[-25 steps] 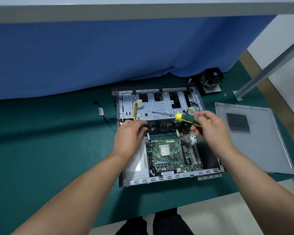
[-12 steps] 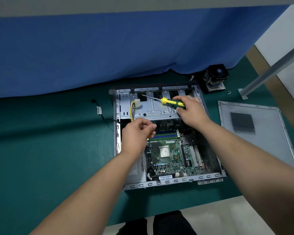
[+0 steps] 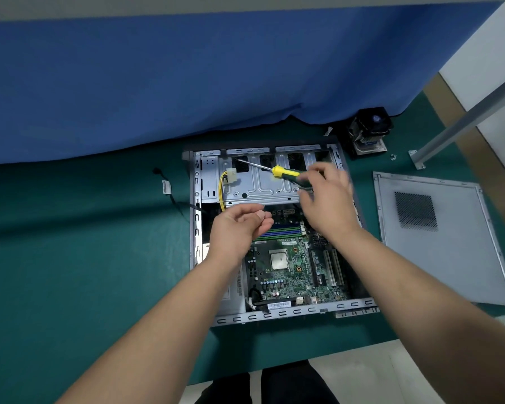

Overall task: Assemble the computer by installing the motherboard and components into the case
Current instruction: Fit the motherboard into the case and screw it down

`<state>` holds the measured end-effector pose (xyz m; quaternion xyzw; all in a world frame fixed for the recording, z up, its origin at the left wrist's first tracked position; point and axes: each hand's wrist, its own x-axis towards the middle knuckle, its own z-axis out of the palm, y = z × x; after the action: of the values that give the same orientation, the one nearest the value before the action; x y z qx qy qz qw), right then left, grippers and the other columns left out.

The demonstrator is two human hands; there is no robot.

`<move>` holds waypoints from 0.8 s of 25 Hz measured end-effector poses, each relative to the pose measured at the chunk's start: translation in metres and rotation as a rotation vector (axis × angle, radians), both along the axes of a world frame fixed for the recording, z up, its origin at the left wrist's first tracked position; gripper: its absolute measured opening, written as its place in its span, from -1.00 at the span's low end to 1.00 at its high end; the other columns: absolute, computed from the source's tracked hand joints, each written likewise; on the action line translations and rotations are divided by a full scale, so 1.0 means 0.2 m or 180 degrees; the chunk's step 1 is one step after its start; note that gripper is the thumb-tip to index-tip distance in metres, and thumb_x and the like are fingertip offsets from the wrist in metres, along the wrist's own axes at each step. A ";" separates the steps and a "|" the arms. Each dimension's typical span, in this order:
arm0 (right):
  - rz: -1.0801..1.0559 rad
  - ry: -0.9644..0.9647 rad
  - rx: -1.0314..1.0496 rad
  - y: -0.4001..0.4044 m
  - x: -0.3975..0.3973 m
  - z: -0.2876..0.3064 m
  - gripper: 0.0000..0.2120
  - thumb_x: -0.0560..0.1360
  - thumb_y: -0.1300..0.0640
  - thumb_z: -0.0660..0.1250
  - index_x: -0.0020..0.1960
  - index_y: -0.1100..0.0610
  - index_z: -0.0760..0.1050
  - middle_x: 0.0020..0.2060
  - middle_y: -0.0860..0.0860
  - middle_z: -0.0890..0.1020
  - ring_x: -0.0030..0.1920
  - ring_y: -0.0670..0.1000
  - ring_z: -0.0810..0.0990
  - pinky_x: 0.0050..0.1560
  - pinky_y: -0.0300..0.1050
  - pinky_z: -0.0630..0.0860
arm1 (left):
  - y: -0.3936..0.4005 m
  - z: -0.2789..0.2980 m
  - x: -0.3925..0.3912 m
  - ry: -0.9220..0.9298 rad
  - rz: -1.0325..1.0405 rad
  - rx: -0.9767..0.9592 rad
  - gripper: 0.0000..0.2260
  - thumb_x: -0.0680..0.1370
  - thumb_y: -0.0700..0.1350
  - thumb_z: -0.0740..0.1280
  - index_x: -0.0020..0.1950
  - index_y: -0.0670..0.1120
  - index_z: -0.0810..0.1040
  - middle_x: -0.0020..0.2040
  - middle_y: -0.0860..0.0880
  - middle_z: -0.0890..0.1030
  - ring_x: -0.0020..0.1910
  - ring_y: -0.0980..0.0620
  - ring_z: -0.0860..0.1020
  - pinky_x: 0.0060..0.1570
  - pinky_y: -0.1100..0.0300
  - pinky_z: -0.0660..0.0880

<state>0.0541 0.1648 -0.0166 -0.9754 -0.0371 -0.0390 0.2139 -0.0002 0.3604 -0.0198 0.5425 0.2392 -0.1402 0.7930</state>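
Right hand (image 3: pixel 325 199) holds the screwdriver (image 3: pixel 286 174) over the case (image 3: pixel 292 313); left hand (image 3: pixel 235 228), loosely curled, holds nothing visible.

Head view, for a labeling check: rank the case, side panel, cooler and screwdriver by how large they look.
1. Case
2. Side panel, smaller in the picture
3. Screwdriver and cooler: too alike to rank; the right hand hides part of the screwdriver.

barcode sticker (image 3: pixel 279 305) on motherboard (image 3: pixel 292 269), print too small to read, no other legible text
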 end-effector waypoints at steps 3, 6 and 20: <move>0.0240 0.0890 0.1540 0.09 -0.16 0.04 -0.93 0.58 0.07 0.42 -0.01 -0.09 0.64 -0.04 -0.14 0.68 -0.02 -0.13 0.63 0.04 -0.23 0.53 | 0.00 0.01 -0.01 -0.0107 -0.0109 -0.0162 -0.84 0.63 -0.38 0.31 0.17 -0.21 0.56 -0.08 -0.23 0.73 -0.08 -0.12 0.73 -0.03 0.16 0.67; 0.0123 0.1292 0.2289 0.15 -0.22 0.02 -0.94 0.56 0.11 0.47 -0.01 -0.05 0.68 -0.14 -0.02 0.73 -0.07 0.08 0.70 0.04 0.00 0.66 | 0.01 0.01 -0.03 -0.0235 -0.0343 0.0042 -0.82 0.65 -0.34 0.30 0.23 -0.17 0.52 -0.17 -0.16 0.73 -0.15 -0.05 0.72 -0.07 0.17 0.67; 0.0027 0.1161 0.2716 0.24 -0.29 -0.01 -0.89 0.52 0.21 0.50 -0.08 0.00 0.71 -0.14 0.01 0.75 -0.09 -0.03 0.71 0.03 -0.12 0.62 | 0.12 0.02 -0.08 -0.0679 -0.0887 0.0481 -0.86 0.68 -0.30 0.27 0.22 -0.18 0.48 -0.23 -0.08 0.70 -0.16 -0.07 0.72 -0.10 0.14 0.65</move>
<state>-0.0031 0.2136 -0.0191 -0.7909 0.0165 0.1223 0.5994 -0.0160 0.3836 -0.0167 0.6402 0.0862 -0.1720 0.7438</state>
